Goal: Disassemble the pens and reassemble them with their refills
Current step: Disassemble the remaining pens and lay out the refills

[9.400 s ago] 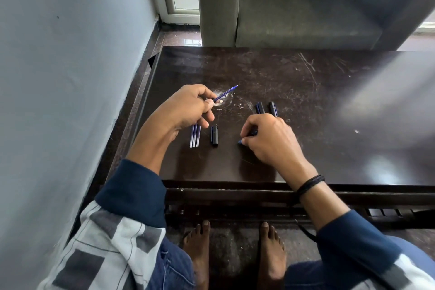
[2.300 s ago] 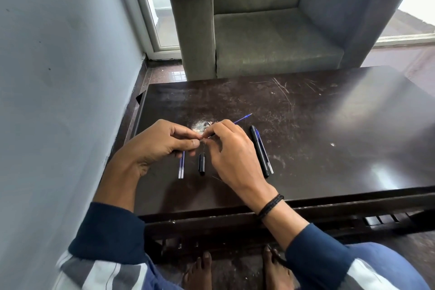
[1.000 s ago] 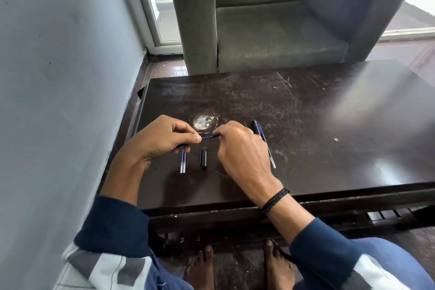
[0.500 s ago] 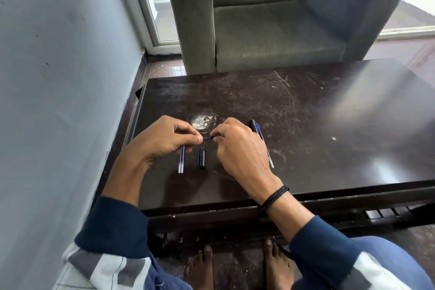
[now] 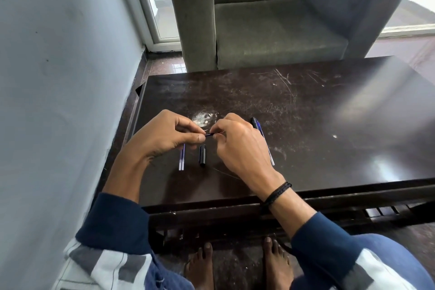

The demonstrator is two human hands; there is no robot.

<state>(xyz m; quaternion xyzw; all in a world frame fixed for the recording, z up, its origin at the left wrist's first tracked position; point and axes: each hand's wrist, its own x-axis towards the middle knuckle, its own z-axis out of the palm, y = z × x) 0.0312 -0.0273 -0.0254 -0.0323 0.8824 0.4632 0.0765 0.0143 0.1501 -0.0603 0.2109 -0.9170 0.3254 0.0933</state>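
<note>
Both hands meet over the dark wooden table (image 5: 306,148). My left hand (image 5: 164,139) and my right hand (image 5: 237,146) each pinch one end of a thin blue refill (image 5: 209,134), of which only a short piece shows between the fingertips. Whether a pen barrel is hidden inside my right hand cannot be told. Two blue refills (image 5: 182,158) lie side by side on the table under my left hand. A short black pen cap (image 5: 202,156) lies just right of them. A black pen with a blue refill beside it (image 5: 263,134) lies behind my right hand, partly hidden.
A grey wall (image 5: 58,101) runs close along the left of the table. A grey armchair (image 5: 259,21) stands behind the table's far edge. A whitish scuff mark (image 5: 203,119) sits just beyond the hands. My bare feet (image 5: 235,263) are under the table's front edge.
The refill that stuck out past my right hand 2.3 s ago is now almost all hidden between the two hands, and the hands have drawn close together. The parts on the table have not moved.
</note>
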